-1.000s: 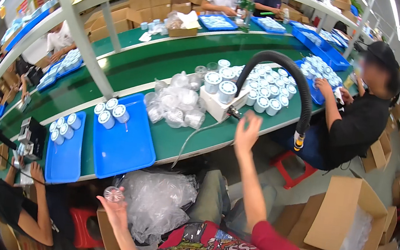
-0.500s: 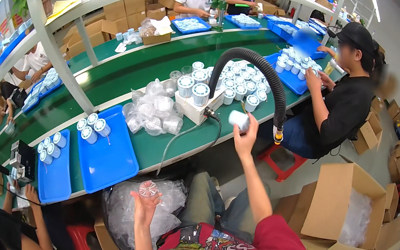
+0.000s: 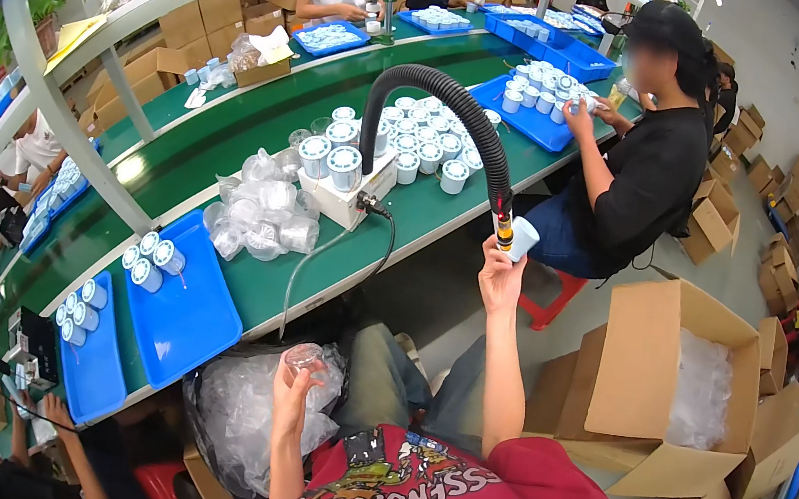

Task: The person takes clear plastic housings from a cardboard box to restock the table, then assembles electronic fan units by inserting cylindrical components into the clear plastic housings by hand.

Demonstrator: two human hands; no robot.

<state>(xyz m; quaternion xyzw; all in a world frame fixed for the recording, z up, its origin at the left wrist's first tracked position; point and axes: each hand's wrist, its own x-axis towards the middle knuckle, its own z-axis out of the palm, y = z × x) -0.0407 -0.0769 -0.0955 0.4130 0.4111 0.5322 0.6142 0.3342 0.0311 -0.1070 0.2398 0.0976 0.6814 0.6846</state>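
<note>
My right hand (image 3: 500, 281) is raised and closed around a pale blue-white cylindrical cup (image 3: 522, 239). The cup is tilted, its side against the yellow-and-black tip (image 3: 505, 229) of a ribbed black flexible hose (image 3: 460, 96); I cannot tell if the tip enters its mouth. Lower down, my left hand (image 3: 291, 395) grips a clear plastic cup (image 3: 305, 356) above a bag of clear plastic (image 3: 257, 413). The hose rises from a white box (image 3: 351, 198) on the green bench, with two blue-topped cups (image 3: 344, 164) on the box.
Bagged clear cups (image 3: 269, 207) are heaped left of the box, and many blue-topped cups (image 3: 429, 156) stand behind it. Two blue trays (image 3: 183, 322) with several cups lie at the left. An open carton (image 3: 644, 383) stands to my right; a co-worker (image 3: 658, 162) sits beyond.
My right hand has brought the pale cup right and up to the hose tip. My left hand's fingers have closed more around the clear cup. The view has shifted to the right.
</note>
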